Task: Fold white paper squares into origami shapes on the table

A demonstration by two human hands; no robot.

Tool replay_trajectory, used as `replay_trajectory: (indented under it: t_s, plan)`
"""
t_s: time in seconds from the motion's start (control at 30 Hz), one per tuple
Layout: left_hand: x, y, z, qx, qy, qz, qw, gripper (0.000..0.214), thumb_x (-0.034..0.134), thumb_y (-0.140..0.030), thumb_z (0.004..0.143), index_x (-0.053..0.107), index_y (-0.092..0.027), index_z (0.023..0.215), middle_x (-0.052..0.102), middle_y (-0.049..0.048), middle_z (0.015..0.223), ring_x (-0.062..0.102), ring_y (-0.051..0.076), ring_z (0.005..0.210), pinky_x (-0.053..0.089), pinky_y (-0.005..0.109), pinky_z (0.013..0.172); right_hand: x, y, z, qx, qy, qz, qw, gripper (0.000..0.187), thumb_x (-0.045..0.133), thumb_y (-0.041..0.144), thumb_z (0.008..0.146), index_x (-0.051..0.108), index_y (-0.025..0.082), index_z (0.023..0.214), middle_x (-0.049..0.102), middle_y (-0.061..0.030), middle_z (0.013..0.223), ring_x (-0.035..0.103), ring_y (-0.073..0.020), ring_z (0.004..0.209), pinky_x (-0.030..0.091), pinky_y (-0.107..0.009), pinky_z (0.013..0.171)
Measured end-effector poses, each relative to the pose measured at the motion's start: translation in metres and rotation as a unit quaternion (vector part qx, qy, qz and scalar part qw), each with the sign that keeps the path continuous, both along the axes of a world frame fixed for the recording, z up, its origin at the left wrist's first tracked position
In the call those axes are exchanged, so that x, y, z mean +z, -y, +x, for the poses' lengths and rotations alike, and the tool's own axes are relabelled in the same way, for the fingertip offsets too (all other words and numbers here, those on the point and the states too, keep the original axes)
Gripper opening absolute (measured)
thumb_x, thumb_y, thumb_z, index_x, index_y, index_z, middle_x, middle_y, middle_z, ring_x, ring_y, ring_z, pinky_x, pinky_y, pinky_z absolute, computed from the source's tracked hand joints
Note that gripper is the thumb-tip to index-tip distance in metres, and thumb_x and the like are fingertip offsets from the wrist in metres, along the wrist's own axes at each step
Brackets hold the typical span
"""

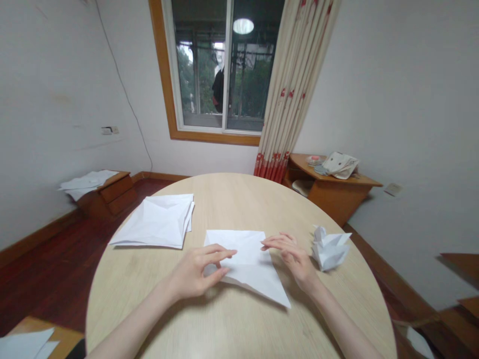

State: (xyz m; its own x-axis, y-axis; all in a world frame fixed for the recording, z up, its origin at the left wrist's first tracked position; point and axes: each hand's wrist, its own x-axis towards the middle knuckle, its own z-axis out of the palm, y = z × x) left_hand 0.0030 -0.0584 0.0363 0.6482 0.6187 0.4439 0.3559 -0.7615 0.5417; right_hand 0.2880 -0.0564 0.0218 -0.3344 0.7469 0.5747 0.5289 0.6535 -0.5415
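Note:
A sheet of white paper (pixel 243 249) lies on the round wooden table in front of me, with a crease across it and its near right corner raised a little off the tabletop. My left hand (pixel 196 271) is over the sheet's left side, thumb and forefinger apart, and part of the left edge is hidden behind it. At the right edge, my right hand (pixel 292 254) has its fingers stretched out, the tips over the paper. Whether the fingertips press on the sheet I cannot tell. To the right of that hand stands a folded white paper figure (pixel 331 249) with pointed ends.
A stack of white paper sheets (pixel 157 222) rests at the table's (pixel 239 194) left side. Behind on the right, a corner cabinet (pixel 325 199) carries a white bag (pixel 340 164). More paper (pixel 90 180) covers a low wooden cabinet on the left. A curtain (pixel 290 94) hangs beside the window.

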Motion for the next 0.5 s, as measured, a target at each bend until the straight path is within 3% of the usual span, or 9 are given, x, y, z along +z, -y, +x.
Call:
replay_trajectory:
  t_s: [0.2,0.33,0.5]
  plan:
    - [0.006,0.004,0.004,-0.020,-0.088,-0.086,0.992,0.032,0.059,-0.025,0.084,0.065,-0.025,0.115,0.069,0.0020,0.111,0.066,0.019,0.099,0.048,0.030,0.089,-0.013,-0.005,-0.005,-0.011,0.092,-0.059,0.994,0.044,0.034,0.051,0.096,0.067,0.025,0.108,0.070,-0.0070,0.110,0.059,-0.0250,0.107,0.033,-0.052,0.097]
    - [0.007,0.003,0.005,-0.027,-0.139,-0.094,0.985,0.035,0.060,-0.026,0.082,0.065,-0.025,0.117,0.068,0.0029,0.116,0.064,0.022,0.104,0.047,0.032,0.093,-0.027,-0.010,-0.009,-0.035,0.195,-0.059,0.978,0.036,0.040,0.039,0.097,0.060,0.025,0.123,0.059,-0.0084,0.130,0.050,-0.0247,0.122,0.030,-0.051,0.102]
    - [0.008,0.004,0.004,-0.029,-0.175,-0.117,0.977,0.039,0.063,-0.032,0.080,0.065,-0.023,0.119,0.064,0.0043,0.122,0.061,0.024,0.111,0.044,0.033,0.097,-0.032,-0.012,-0.014,-0.021,0.271,-0.088,0.958,0.041,0.041,0.027,0.095,0.048,0.027,0.135,0.041,-0.0081,0.146,0.036,-0.0220,0.135,0.023,-0.050,0.109]
